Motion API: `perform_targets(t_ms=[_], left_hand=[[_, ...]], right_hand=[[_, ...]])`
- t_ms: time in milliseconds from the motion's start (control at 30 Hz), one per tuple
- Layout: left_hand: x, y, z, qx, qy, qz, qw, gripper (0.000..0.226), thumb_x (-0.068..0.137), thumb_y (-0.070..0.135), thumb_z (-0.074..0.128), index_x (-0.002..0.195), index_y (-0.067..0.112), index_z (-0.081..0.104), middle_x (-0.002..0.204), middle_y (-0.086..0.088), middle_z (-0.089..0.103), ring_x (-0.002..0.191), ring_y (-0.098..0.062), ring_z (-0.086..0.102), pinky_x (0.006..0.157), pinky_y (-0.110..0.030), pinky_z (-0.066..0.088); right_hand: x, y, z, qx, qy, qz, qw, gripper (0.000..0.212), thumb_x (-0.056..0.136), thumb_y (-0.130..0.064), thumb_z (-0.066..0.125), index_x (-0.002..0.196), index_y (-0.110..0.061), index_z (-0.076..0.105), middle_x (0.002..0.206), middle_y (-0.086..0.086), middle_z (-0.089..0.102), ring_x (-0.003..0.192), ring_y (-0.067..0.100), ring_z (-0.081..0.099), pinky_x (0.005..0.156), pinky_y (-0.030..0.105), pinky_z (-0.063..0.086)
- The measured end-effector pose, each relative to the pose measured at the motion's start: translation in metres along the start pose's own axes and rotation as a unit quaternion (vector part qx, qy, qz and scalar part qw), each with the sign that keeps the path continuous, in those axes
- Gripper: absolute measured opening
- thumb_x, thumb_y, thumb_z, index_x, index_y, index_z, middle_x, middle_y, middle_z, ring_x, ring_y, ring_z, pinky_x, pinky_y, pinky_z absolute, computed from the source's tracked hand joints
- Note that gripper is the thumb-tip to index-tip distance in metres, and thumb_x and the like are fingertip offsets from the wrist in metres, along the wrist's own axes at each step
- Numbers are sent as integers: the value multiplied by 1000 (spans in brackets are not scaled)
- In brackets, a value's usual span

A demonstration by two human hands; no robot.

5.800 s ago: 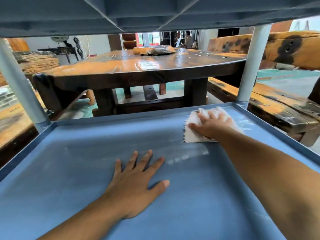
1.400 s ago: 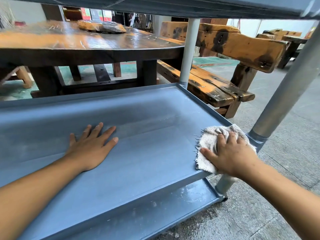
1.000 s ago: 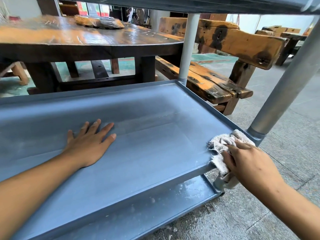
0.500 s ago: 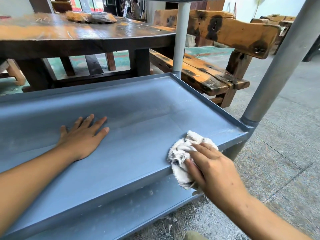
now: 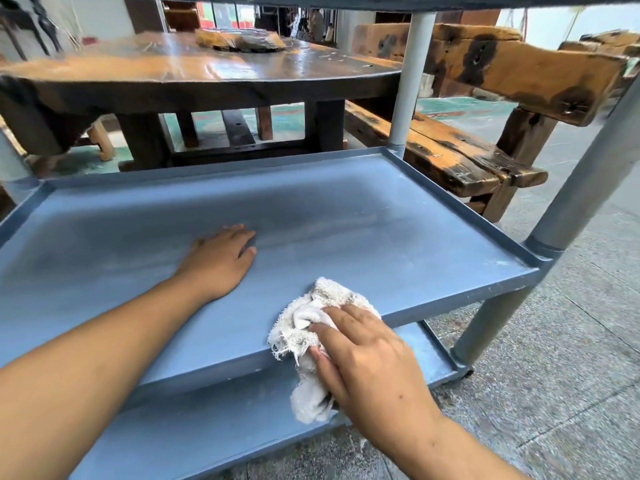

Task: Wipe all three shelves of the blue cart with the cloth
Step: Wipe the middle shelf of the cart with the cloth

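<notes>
The blue cart's middle shelf (image 5: pixel 363 216) fills the view, with faint pale streaks on its surface. My right hand (image 5: pixel 367 362) grips a crumpled white cloth (image 5: pixel 311 327) over the shelf's front rim, and part of the cloth hangs down in front of the rim. My left hand (image 5: pixel 218 261) lies flat on the shelf, fingers together, to the left of the cloth. The bottom shelf (image 5: pixel 214 427) shows below, dusted with white specks. Only the underside of the top shelf (image 5: pixel 346 0) is visible along the upper edge.
Grey posts stand at the back right corner (image 5: pixel 410 81) and the front right corner (image 5: pixel 585 174) of the cart. A dark wooden table (image 5: pixel 194 77) stands behind it and a rough wooden bench (image 5: pixel 460 161) at the right. Grey concrete floor (image 5: pixel 571 358) lies to the right.
My right hand has slid the cloth leftward along the front rim from the front right corner post. My left hand stays flat on the shelf. The view has shifted a little.
</notes>
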State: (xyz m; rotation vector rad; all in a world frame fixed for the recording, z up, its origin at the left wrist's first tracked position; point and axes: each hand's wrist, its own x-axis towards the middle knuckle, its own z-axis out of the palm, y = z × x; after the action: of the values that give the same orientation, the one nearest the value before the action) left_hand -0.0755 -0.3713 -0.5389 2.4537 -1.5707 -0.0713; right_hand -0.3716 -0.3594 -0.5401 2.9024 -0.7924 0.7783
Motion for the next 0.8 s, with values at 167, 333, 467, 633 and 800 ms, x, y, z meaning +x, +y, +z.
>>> perform_targets(t_ms=[167,333,467,633,800], left_hand=[[-1,-4,1,20,-13,-7,1000,52,102,46,29,152,29,29,165,3,18,151,-19,16,119,-46,18],[1,-6,2,24,-12,-9,1000,53,101,49,28,151,32,28,165,4,17,151,-18,15,117,-47,18],[1,-5,3,33,-13,-11,999,53,101,49,28,151,32,28,164,4,18,151,-19,16,117,-47,19],[0,-4,2,36,-12,-15,999,54,100,52,28,151,35,27,164,6,19,151,-18,18,117,-47,21],[0,-3,3,32,3,-17,999,53,100,51,31,150,34,30,163,4,22,150,-19,20,116,-47,21]], right_hand=[[0,67,-14,-72,11,79,994,16,92,-29,66,89,-16,75,109,2,76,102,26,72,81,33,58],[-12,159,-37,-110,-37,202,973,17,97,-30,61,94,-16,70,110,5,73,100,30,69,70,40,57],[-10,206,-48,-130,-61,251,957,31,101,-35,51,77,-17,59,88,3,66,75,28,64,58,31,43],[-18,197,-45,-131,-38,258,956,28,102,-31,52,92,-9,66,102,8,67,91,31,66,72,36,51],[-59,176,-31,-67,83,319,942,26,100,-29,54,101,-8,70,116,12,71,86,34,70,70,40,53]])
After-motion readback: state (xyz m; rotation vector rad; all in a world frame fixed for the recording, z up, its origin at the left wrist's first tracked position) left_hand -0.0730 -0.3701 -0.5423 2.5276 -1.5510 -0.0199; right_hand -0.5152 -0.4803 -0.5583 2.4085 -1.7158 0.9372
